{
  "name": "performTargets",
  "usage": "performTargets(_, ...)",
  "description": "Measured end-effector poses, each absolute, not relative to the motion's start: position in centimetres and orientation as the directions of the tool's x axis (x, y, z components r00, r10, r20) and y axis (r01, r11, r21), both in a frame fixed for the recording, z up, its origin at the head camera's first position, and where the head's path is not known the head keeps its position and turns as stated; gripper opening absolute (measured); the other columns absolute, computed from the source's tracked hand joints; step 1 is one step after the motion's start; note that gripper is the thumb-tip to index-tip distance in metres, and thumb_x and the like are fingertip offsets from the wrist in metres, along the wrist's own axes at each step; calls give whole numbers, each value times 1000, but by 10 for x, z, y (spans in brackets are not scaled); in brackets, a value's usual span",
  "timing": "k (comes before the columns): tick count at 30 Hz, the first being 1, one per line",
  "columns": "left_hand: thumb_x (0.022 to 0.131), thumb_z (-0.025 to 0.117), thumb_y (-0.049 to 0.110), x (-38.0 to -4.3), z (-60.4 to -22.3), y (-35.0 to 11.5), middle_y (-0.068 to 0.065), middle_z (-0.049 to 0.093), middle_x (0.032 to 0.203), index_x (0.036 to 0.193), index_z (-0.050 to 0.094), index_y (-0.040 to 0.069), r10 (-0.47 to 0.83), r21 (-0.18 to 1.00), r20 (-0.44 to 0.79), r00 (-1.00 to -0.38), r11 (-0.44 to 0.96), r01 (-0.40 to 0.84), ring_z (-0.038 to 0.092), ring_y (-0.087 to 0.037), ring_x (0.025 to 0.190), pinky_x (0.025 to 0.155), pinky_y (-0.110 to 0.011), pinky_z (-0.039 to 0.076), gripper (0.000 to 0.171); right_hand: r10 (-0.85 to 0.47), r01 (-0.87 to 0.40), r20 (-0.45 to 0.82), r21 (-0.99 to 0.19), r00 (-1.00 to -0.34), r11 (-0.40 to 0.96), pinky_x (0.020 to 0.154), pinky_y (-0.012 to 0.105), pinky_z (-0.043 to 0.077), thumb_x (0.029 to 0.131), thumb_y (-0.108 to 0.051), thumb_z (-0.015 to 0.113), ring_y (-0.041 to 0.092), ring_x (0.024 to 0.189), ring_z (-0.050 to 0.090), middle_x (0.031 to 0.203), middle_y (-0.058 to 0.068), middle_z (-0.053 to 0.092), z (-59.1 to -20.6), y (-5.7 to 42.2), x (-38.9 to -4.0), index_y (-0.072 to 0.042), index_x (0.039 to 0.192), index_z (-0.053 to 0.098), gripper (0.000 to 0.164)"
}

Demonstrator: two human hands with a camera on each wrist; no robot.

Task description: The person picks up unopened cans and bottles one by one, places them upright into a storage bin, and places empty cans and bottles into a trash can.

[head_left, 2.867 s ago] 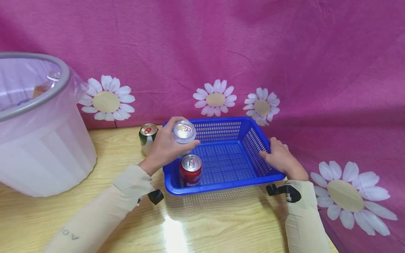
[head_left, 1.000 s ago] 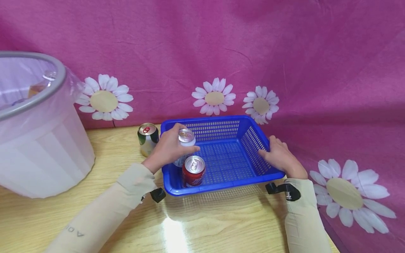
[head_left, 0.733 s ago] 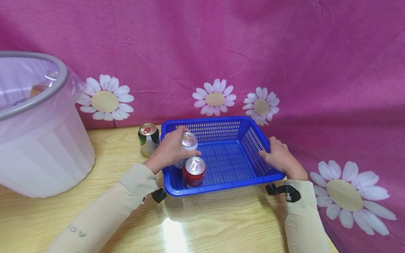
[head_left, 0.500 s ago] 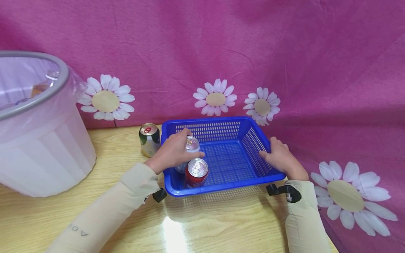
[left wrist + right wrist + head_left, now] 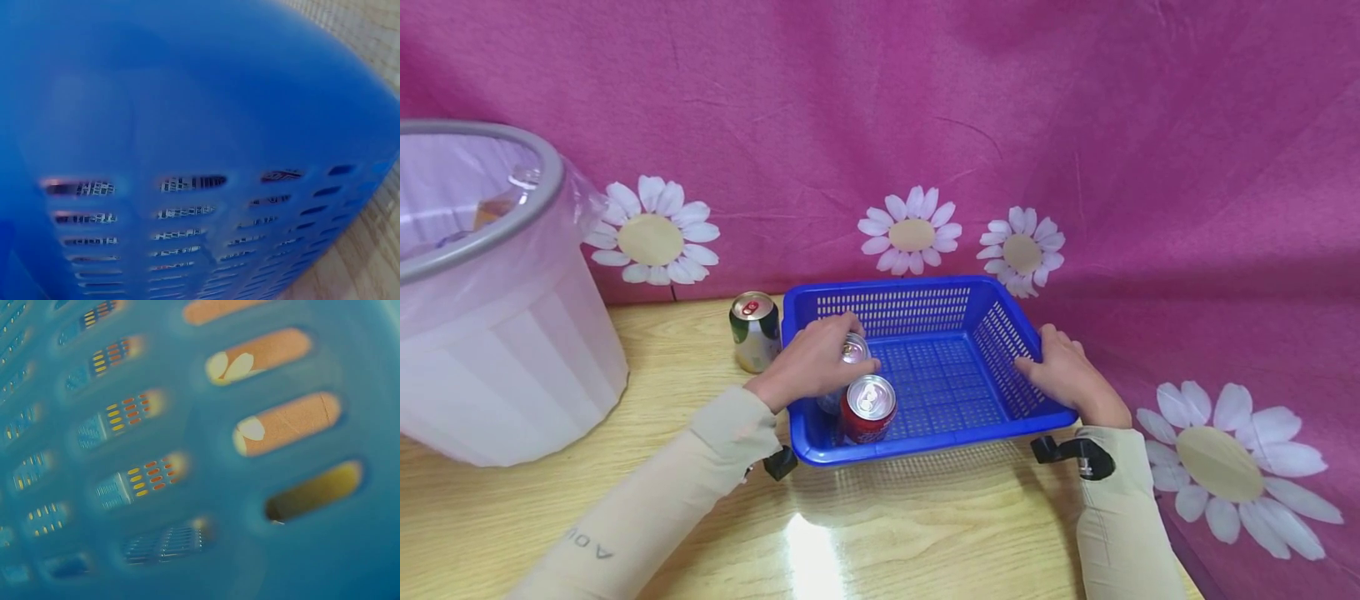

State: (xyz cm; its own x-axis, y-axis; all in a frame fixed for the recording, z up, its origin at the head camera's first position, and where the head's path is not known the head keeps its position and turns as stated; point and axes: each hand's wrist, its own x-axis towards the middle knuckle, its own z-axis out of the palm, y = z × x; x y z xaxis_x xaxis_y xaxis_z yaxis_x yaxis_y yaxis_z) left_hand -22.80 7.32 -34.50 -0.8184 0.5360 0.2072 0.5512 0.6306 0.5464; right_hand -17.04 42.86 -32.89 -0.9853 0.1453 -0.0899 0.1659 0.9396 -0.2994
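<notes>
Inside the left end of the blue plastic basket (image 5: 940, 438), my left hand (image 5: 811, 360) grips a pale drink can (image 5: 854, 345) from its left side, thumb and fingers curled round it. The hand and a red drink can (image 5: 868, 410) cover most of its body. That red can stands upright in the front left corner, right by my left thumb. My right hand (image 5: 1066, 377) grips the basket's right rim, thumb on the inner side. Both wrist views are filled by the slotted basket wall (image 5: 206, 119), with printed can surface visible through slots in the left one.
A green and white can (image 5: 755, 333) stands on the wooden table (image 5: 917, 525), just left of the basket. Farther left is a white bin (image 5: 512, 358) with a grey rim and a plastic liner. A pink flowered cloth (image 5: 820, 125) hangs behind.
My left hand has lowered the pale can into the basket and moved slightly toward me. The red can has shifted a little to the right. My right hand stays on the rim.
</notes>
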Motion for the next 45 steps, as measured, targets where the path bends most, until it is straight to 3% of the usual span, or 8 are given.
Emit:
performTargets(5,82,69,46,-227,-344,72,-2,68,88,103,64,12,518,573,233,-823,610,546,63,-21,85,72,-34,52,40,139,160,-88,-302,-986,940,88,55,42,93,-35,54,42,106,43,111,23,50,-329,429,-170,4,126,38,54)
performTargets(16,82,67,45,-226,-342,72,-8,73,108,112,68,7,475,621,250,-844,590,516,67,-25,105,89,-40,56,48,142,165,-96,-303,-985,939,89,56,42,93,-35,54,42,106,43,111,23,49,-329,428,-167,4,127,37,55)
performTargets(45,88,66,36,-230,-327,56,-10,71,117,116,67,6,445,667,265,-856,556,496,65,-25,113,99,-41,53,41,153,180,-111,-316,-982,932,91,60,43,94,-36,52,42,109,42,113,24,48,-329,428,-168,4,129,35,56)
